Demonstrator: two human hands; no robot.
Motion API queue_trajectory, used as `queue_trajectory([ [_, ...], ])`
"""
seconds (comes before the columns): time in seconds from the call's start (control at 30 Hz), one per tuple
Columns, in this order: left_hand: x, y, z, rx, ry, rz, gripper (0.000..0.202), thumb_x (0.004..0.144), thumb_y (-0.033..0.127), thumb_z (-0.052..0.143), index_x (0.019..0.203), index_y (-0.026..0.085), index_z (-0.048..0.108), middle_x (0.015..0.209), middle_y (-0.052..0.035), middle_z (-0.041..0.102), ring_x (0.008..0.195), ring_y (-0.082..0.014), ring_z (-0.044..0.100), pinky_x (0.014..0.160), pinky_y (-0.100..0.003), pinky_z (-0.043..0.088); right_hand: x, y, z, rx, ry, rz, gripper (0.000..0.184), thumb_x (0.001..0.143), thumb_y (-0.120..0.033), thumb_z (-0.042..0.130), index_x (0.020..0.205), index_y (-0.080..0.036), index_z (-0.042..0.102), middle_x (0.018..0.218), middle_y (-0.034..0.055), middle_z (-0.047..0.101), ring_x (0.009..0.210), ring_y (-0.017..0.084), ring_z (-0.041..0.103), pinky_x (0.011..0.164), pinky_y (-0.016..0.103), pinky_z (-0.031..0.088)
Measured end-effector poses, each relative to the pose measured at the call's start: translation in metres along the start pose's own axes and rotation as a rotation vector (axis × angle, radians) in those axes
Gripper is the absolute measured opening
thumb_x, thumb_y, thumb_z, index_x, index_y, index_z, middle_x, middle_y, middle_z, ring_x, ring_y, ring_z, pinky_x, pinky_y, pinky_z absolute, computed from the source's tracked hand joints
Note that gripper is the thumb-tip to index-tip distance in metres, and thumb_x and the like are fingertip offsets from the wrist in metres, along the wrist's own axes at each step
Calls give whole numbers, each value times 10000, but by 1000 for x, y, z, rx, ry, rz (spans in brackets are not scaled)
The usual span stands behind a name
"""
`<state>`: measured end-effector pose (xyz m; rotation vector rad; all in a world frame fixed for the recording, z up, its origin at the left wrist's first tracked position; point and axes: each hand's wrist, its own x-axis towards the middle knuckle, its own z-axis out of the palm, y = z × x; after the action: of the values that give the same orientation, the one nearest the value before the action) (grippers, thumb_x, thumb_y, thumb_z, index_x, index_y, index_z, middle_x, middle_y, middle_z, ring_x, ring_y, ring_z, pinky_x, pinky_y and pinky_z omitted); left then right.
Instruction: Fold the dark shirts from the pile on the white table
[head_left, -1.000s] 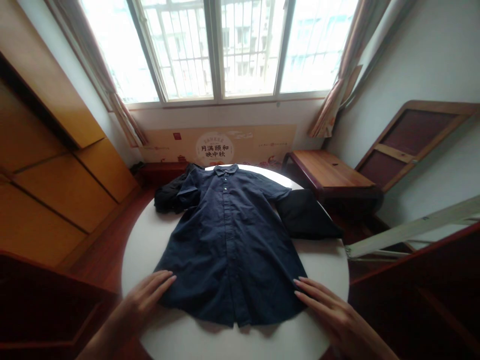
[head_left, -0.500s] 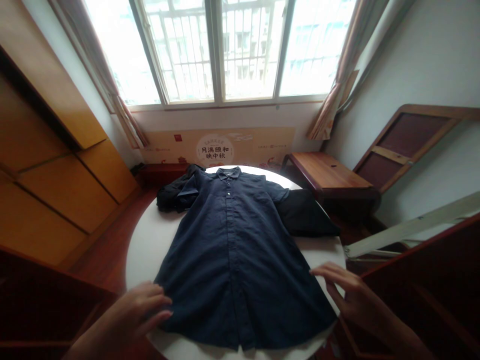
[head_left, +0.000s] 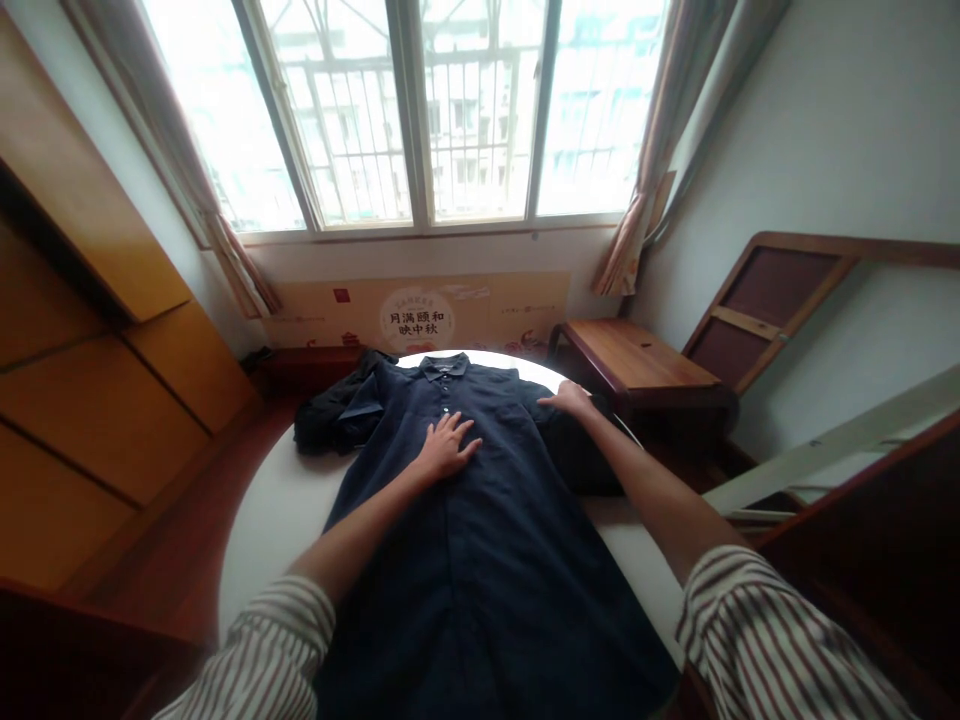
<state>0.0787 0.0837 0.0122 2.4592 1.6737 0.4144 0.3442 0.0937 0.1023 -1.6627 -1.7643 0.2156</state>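
A dark navy short-sleeved button shirt [head_left: 480,560] lies front up on a round white table [head_left: 259,540], its collar at the far side. My left hand [head_left: 446,447] rests flat on the shirt's upper front beside the button strip, fingers spread. At the sleeve on the right is my right hand [head_left: 571,398], its thumb stretched out to the left, apart from the fingers. Some of its fingertips are hard to see. Beneath that sleeve and my right forearm lies a folded black cloth [head_left: 581,460]. A dark crumpled garment [head_left: 322,415] lies by the left sleeve.
Beyond the table stand a low wooden table [head_left: 637,355] on the right and a printed banner [head_left: 480,310] under the window [head_left: 472,120]. Wooden cabinets [head_left: 127,400] line the left. A pale slanting bar [head_left: 840,440] is close on the right.
Both my hands have moved forward from the shirt's lower sides, the left onto its upper front, the right to the right sleeve. The view has shifted slightly.
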Motion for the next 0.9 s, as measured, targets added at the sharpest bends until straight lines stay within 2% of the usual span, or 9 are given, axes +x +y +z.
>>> queue_trajectory([
  [0.1, 8, -9, 14, 29, -58, -38, 668, 941, 648, 369, 1494, 273, 387, 1598, -89, 283, 1488, -315, 187, 1172, -594, 167, 14, 0, 7, -52, 16, -32, 361, 945, -368, 603, 1235, -155, 585, 1235, 83, 596, 1051, 245, 617, 874, 429, 539],
  [0.23, 5, -13, 20, 43, -43, -13, 697, 933, 681, 318, 1509, 292, 359, 1609, -62, 258, 1495, -301, 164, 1185, -572, 149, 24, 5, -1, -126, 50, -65, 346, 949, -352, 601, 1246, -177, 577, 1252, 97, 589, 1053, 224, 616, 878, 425, 538],
  [0.4, 7, -11, 19, 35, -52, 34, 665, 946, 654, 328, 1508, 300, 358, 1611, -49, 252, 1492, -301, 175, 1177, -600, 141, 16, 10, -11, -201, 31, -120, 375, 930, -348, 631, 1241, -143, 580, 1242, 120, 588, 1060, 233, 616, 881, 414, 535],
  [0.5, 7, -9, 18, 24, -55, 44, 669, 941, 656, 352, 1501, 291, 369, 1611, -57, 250, 1493, -303, 171, 1173, -609, 141, 3, -2, 1, -227, -25, -169, 390, 940, -358, 613, 1263, -145, 567, 1268, 119, 577, 1078, 241, 607, 903, 448, 524],
  [0.63, 5, -9, 19, -17, -13, 43, 559, 973, 558, 387, 1455, 280, 437, 1582, -63, 326, 1477, -297, 226, 1169, -610, 169, -47, -35, 39, -246, -201, -303, 417, 926, -341, 605, 1303, -164, 586, 1302, 161, 592, 1176, 286, 564, 1026, 472, 429],
  [0.7, 6, -11, 20, -60, 67, 27, 442, 1002, 418, 385, 1391, 246, 508, 1520, -78, 431, 1437, -278, 322, 1167, -576, 226, -88, -49, 58, -246, -449, -466, 518, 946, -407, 539, 1405, -168, 513, 1374, 176, 558, 1259, 319, 512, 1078, 502, 365],
  [0.77, 7, -12, 22, -108, 188, 19, 368, 999, 274, 378, 1297, 191, 577, 1401, -108, 550, 1337, -249, 463, 1144, -496, 325, -130, -55, 71, -205, -604, -554, 649, 953, -554, 456, 1497, -204, 400, 1516, 165, 416, 1391, 375, 358, 1117, 581, 276],
  [0.83, 7, -13, 23, -133, 293, 19, 337, 975, 181, 380, 1214, 147, 616, 1275, -130, 617, 1222, -225, 556, 1098, -409, 404, -162, -55, 76, -185, -627, -562, 688, 963, -609, 373, 1539, -237, 317, 1604, 140, 243, 1468, 393, 179, 1143, 624, 171],
  [0.9, 7, -16, 22, -134, 340, 20, 328, 951, 134, 393, 1180, 124, 627, 1207, -140, 633, 1160, -223, 585, 1065, -370, 440, -177, -51, 76, -174, -623, -557, 676, 975, -609, 331, 1554, -265, 269, 1630, 105, 153, 1491, 366, 94, 1163, 613, 106],
])
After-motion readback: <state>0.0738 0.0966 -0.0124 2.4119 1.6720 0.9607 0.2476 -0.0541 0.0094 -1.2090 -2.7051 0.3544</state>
